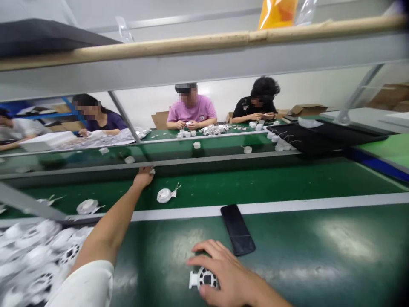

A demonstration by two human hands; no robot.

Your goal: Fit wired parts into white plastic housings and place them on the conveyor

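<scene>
My left hand (143, 175) is stretched far out over the green belt, at the grey divider rail, fingers curled on a small white piece (152, 171) that I cannot make out. Just right of it a white round part with wires (165, 195) lies on the belt. My right hand (223, 273) rests near the table's front edge, fingers wrapped over a white round fan-like part (203, 279) with a black grille, pressing it to the green table.
A black phone (237, 229) lies beside my right hand. A heap of white round parts (35, 251) fills the left front. More white parts (87, 207) ride the belt. Several people (191, 111) work across the line. Black trays (322, 138) sit far right.
</scene>
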